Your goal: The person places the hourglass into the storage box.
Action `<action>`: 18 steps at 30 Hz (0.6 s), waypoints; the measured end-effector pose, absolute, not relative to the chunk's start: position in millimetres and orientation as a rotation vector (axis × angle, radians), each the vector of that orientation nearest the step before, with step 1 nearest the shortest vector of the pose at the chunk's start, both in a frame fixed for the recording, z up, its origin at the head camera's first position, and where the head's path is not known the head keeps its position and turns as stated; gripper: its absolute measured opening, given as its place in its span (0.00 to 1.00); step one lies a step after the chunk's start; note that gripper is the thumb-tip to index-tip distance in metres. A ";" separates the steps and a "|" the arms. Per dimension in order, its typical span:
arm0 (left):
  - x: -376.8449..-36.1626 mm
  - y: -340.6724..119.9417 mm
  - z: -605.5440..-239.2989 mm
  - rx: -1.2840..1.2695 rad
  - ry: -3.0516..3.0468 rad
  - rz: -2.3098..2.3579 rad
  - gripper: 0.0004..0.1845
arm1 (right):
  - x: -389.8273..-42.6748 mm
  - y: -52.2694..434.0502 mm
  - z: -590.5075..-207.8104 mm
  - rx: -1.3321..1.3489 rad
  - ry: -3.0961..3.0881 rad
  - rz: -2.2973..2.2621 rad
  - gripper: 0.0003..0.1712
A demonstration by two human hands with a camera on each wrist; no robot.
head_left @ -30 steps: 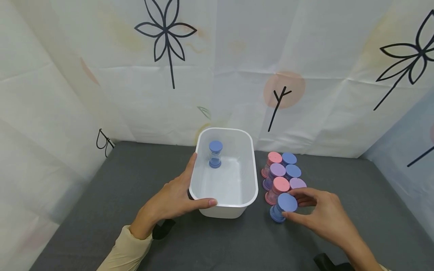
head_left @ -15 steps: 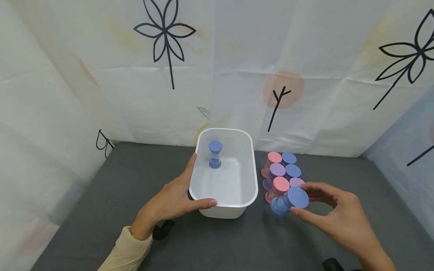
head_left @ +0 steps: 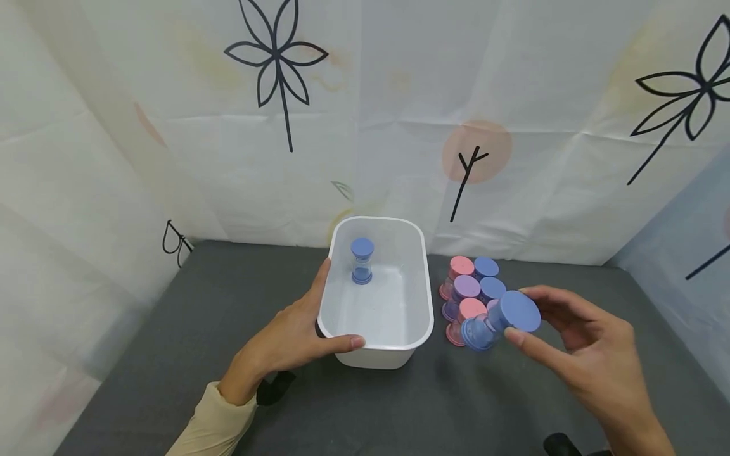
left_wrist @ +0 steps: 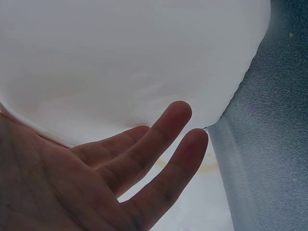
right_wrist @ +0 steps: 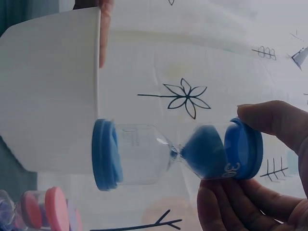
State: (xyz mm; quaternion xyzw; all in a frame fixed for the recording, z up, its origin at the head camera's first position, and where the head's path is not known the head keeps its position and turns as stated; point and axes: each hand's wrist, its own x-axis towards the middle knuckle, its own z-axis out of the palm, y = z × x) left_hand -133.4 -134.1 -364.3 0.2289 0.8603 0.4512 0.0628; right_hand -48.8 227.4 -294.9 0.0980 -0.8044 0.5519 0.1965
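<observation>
Right fingers point(head_left: 516, 335) pinch a blue sand timer point(head_left: 499, 322), tilted in the air at centre right, beside the cluster of timers point(head_left: 469, 292). The left hand point(head_left: 296, 332) grips the white tub point(head_left: 419, 329), where one timer point(head_left: 362, 259) stands; about six remain outside.

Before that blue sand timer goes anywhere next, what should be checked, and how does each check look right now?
1. Right hand has a firm grip on the blue sand timer: ok, fingers pinch its top cap.
2. Timer off the table and apart from the other timers: ok, lifted and tilted.
3. Left hand steadies the white tub: ok, thumb on the near rim, fingers along the side.
4. Room in the tub: ok, only one blue timer stands at the far end.
5. Timer's glass unbroken: ok in the right wrist view.
6. Tub's footing on the cloth: cannot tell.
</observation>
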 end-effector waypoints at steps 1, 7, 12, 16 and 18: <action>-133.1 -134.3 -364.4 0.688 2.604 1.360 0.67 | -49.4 226.3 -293.2 0.269 -2.241 1.568 0.32; -132.4 -135.1 -364.1 0.686 2.618 1.350 0.67 | -55.8 220.0 -285.5 0.241 -2.202 1.676 0.31; -132.9 -135.1 -363.9 0.683 2.621 1.344 0.67 | -67.0 212.9 -280.0 0.284 -2.143 1.780 0.28; -133.7 -135.0 -364.5 0.688 2.619 1.347 0.67 | -77.3 205.3 -273.7 0.330 -2.104 1.833 0.28; -134.0 -134.9 -364.9 0.692 2.619 1.348 0.68 | -82.5 200.5 -269.6 0.344 -2.099 1.833 0.28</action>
